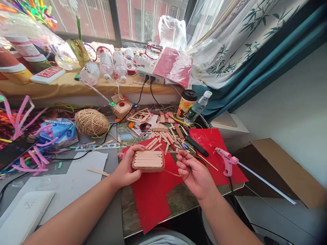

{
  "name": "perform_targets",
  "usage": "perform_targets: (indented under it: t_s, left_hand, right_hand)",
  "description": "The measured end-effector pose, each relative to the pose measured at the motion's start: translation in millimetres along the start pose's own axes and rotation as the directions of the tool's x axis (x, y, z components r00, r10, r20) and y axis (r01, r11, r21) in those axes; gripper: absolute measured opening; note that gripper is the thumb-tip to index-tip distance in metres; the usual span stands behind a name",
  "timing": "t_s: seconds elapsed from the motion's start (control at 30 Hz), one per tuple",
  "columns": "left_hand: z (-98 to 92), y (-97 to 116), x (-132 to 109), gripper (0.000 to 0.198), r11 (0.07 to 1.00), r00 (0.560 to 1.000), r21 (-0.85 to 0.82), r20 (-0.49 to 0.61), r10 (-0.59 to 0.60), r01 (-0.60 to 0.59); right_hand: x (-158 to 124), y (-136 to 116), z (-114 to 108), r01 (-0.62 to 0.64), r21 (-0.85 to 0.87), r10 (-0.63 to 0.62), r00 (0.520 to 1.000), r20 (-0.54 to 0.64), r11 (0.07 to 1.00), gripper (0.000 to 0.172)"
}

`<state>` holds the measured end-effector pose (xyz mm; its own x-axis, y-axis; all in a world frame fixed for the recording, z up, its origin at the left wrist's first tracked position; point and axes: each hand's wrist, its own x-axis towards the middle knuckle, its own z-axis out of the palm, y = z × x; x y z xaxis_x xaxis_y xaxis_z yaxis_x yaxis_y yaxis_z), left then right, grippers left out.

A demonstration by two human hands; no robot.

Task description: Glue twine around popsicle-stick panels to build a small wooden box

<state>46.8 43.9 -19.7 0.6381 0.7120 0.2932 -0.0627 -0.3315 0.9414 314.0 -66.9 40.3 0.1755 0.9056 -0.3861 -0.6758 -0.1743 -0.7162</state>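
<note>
My left hand [129, 166] grips a small box of popsicle sticks [148, 160] by its left side, with the row of pale sticks facing up and twine around its edge. To the right, my right hand [192, 172] pinches a strand of twine [171, 173] that runs across to the box. Red paper [150, 207] lies beneath both hands. Loose popsicle sticks [166, 136] are heaped just beyond the box. A ball of twine [92, 122] sits at the back left.
A pink glue gun [226, 160] with a long glue stick rests at the right edge. A coffee cup [187, 102] and a water bottle [198, 108] stand at the back. A small stick-built house [123, 109] is behind. A white power bank [28, 212] lies at left.
</note>
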Motion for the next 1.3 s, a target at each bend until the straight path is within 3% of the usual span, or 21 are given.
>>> perform_targets:
  t_s: [0.13,0.2,0.23,0.27,0.33,0.4,0.47,0.53,0.6,0.77,0.87,1.0,1.17,1.23,1.3]
  left_hand:
    - [-1.4,-0.4,2.4,0.068,0.999,0.997,-0.006,0.064,-0.034,0.035]
    - [-0.6,0.3,3.0,0.069,0.999,0.996,-0.018,0.081,-0.035,0.037]
    - [-0.2,0.6,3.0,0.07,0.999,0.996,-0.023,0.084,-0.035,0.037]
    - [0.1,0.7,2.8,0.072,0.999,0.996,-0.025,0.085,-0.036,0.039]
    - [0.2,0.5,2.3,0.075,0.999,0.995,-0.027,0.085,-0.044,0.047]
    - [-0.5,0.1,2.0,0.073,0.998,0.995,-0.025,0.083,-0.053,0.055]
    - [-1.7,0.0,2.0,0.069,0.998,0.995,-0.016,0.077,-0.06,0.061]
    - [-2.8,0.5,2.4,0.064,0.998,0.996,0.002,0.066,-0.067,0.067]
    - [-3.5,1.4,2.6,0.059,0.997,0.996,0.017,0.055,-0.077,0.076]
    - [-3.9,3.8,2.4,0.051,0.995,0.994,0.033,0.045,-0.099,0.098]
    - [-3.1,4.3,2.7,0.051,0.993,0.992,0.037,0.042,-0.116,0.115]
    - [-0.4,2.5,3.5,0.058,0.99,0.989,0.029,0.039,-0.141,0.14]
    - [-1.7,-0.8,4.3,0.065,0.987,0.986,-0.002,0.038,-0.161,0.161]
    - [-5.8,-1.6,5.6,0.069,0.987,0.986,-0.017,0.052,-0.158,0.159]
    - [-11.1,-2.2,7.6,0.072,0.989,0.987,-0.025,0.076,-0.142,0.144]
  right_hand:
    - [7.1,5.1,-11.0,0.147,-0.196,-0.153,0.988,-0.012,0.969,0.024]
    - [9.5,9.2,-21.9,0.279,-0.48,-0.311,0.95,0.012,0.832,0.024]
    - [9.3,11.0,-28.0,0.343,-0.648,-0.408,0.911,0.055,0.68,0.026]
    - [7.9,12.6,-34.1,0.395,-0.789,-0.503,0.855,0.128,0.47,0.031]
    - [2.0,14.3,-45.8,0.443,-0.896,-0.575,0.743,0.342,0.039,0.042]
    - [-6.7,14.2,-55.8,0.53,-0.818,-0.437,0.696,0.57,-0.223,0.053]
    - [-15.9,12.1,-64.5,0.647,-0.692,-0.185,0.674,0.715,-0.319,0.06]
    - [-23.9,8.9,-73.0,0.704,-0.612,0.011,0.659,0.752,-0.361,0.06]
    - [-29.7,5.4,-82.2,0.707,-0.576,0.093,0.661,0.745,-0.411,0.055]
    - [-33.8,1.3,-101.6,0.726,-0.481,0.151,0.615,0.774,-0.491,0.041]
    - [-33.6,1.0,-102.8,0.733,-0.472,0.126,0.595,0.793,-0.491,0.039]
    - [-34.4,-1.2,-91.6,0.767,-0.534,0.078,0.594,0.801,-0.356,0.037]
    - [-33.5,-1.1,-67.3,0.732,-0.679,-0.141,0.668,0.731,-0.054,0.046]
    - [-31.2,0.2,-53.5,0.702,-0.712,-0.22,0.698,0.681,0.023,0.042]
    - [-27.9,0.5,-37.6,0.707,-0.704,-0.246,0.696,0.675,0.07,0.037]
